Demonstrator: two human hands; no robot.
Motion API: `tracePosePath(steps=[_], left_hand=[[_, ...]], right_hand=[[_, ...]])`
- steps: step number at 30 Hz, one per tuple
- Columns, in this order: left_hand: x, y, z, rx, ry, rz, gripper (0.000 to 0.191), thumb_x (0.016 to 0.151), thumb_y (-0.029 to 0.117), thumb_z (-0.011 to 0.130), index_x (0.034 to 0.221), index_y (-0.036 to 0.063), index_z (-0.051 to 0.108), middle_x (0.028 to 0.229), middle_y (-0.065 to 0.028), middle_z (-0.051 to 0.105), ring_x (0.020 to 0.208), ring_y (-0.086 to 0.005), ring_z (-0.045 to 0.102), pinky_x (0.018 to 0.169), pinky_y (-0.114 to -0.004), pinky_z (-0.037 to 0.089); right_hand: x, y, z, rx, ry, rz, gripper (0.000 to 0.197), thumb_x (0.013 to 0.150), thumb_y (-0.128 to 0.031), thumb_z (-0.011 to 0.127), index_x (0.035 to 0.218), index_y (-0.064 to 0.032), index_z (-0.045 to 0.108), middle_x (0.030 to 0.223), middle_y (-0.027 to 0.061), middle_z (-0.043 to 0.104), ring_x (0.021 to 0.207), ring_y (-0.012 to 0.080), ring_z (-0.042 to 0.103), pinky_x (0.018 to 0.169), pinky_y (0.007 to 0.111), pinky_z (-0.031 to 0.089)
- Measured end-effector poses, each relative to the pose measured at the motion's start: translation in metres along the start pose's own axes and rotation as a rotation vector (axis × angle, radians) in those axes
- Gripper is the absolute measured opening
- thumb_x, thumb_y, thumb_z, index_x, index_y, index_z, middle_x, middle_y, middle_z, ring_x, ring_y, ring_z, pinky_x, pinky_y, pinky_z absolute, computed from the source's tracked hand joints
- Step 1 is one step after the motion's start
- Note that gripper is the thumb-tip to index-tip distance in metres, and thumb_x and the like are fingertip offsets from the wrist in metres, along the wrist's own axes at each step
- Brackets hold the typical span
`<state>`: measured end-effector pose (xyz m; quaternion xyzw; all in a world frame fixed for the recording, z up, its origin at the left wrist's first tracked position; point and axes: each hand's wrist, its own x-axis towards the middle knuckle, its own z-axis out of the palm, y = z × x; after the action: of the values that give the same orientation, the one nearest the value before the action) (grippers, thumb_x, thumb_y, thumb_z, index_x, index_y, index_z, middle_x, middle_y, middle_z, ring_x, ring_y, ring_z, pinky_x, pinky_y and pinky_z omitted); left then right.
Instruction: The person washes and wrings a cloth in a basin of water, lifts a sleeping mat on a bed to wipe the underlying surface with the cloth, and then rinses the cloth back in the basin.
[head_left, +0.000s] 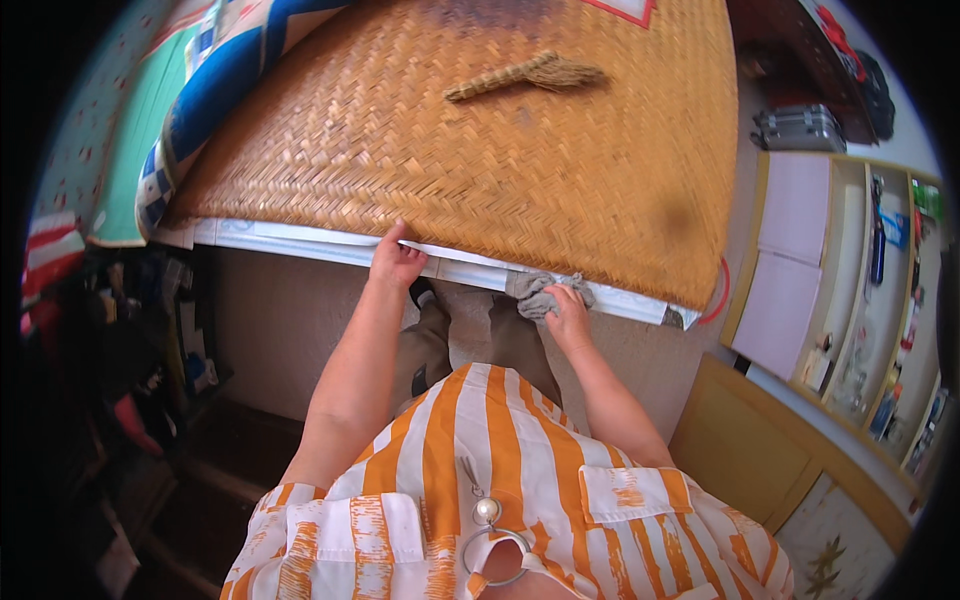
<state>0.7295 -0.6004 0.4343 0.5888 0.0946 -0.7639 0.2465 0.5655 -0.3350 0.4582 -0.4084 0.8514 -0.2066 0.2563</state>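
Note:
Before me lies a large woven bamboo mat (420, 165) over a bed or platform. My left hand (400, 259) grips the near edge of the mat, the thumb on top and the fingers curled beneath. A grey cloth (536, 298) is held in my right hand (568, 311) against the pale patterned board (480, 277) that runs along the platform's front, just under the mat's edge. Farther back on the mat rests a short straw hand broom (525, 75), its bristles towards the right.
A blue patterned mat (217, 90), partly rolled, lies along the left over a green sheet (142, 135). On the right stand a shelf unit (847, 277) with bottles and small items, and a silver case (802, 127). A red hoop-like edge (721, 292) shows by the platform's right corner.

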Motion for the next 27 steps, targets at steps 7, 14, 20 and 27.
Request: tracePosePath(steps=[7, 14, 20, 27], left_hand=[[-0.034, 0.019, 0.022, 0.185, -0.308, 0.057, 0.026, 0.08, 0.015, 0.055, 0.103, 0.0032, 0.049, 0.107, -0.0108, 0.052, 0.098, -0.0257, 0.05, 0.087, -0.042, 0.042], [-0.075, 0.038, 0.063, 0.3, -0.289, 0.255, 0.015, 0.081, 0.011, 0.053, 0.091, -0.0006, 0.049, 0.089, -0.0122, 0.052, 0.085, -0.0244, 0.053, 0.075, -0.038, 0.049], [-0.085, 0.074, 0.115, 0.32, -0.408, 0.238, 0.013, 0.079, 0.007, 0.054, 0.083, -0.0035, 0.047, 0.084, -0.0141, 0.049, 0.074, -0.0228, 0.051, 0.073, -0.038, 0.049], [-0.079, 0.132, 0.151, 0.242, -0.531, 0.068, 0.018, 0.076, 0.003, 0.058, 0.084, -0.0075, 0.044, 0.083, -0.0159, 0.052, 0.079, -0.0271, 0.053, 0.072, -0.035, 0.05]], right_hand=[[0.002, -0.036, 0.075, 0.516, 0.247, 0.126, 0.036, 0.065, -0.004, 0.054, 0.1, -0.0006, 0.051, 0.094, 0.0175, 0.056, 0.091, 0.0308, 0.053, 0.081, 0.032, 0.041], [0.046, -0.089, 0.11, 0.629, 0.302, 0.002, 0.034, 0.069, -0.008, 0.058, 0.102, -0.0017, 0.051, 0.103, 0.0179, 0.051, 0.096, 0.0323, 0.05, 0.081, 0.033, 0.041], [0.051, -0.037, 0.144, -0.171, 0.06, -0.445, 0.038, 0.072, -0.017, 0.056, 0.11, -0.0127, 0.051, 0.126, 0.0032, 0.037, 0.118, 0.0223, 0.033, 0.089, 0.044, 0.035], [0.004, 0.06, 0.103, -0.152, 0.281, 0.037, 0.031, 0.079, -0.016, 0.05, 0.11, -0.0081, 0.05, 0.122, 0.01, 0.041, 0.114, 0.0271, 0.037, 0.092, 0.038, 0.035]])
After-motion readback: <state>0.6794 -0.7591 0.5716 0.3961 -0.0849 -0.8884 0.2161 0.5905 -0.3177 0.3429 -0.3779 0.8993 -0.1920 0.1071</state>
